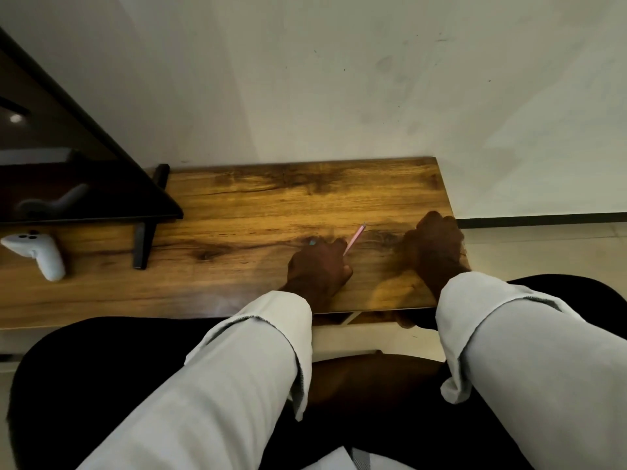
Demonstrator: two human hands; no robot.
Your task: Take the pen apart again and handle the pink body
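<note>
The left hand (317,266) is gripping a pink pencil (354,239), its tip slanting up and right over the wooden bench (258,205). The right hand (436,247), fingers curled and holding nothing, is resting near the pencil's right.

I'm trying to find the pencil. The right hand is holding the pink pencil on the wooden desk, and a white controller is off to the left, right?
Not quite: the left hand holds the pink pencil, as the head view shows. The right hand rests curled on the desk. The white controller is on the left.

Dim, warm glare on the desk (305,198), wide-angle bending (edges), hands shadowed
</note>
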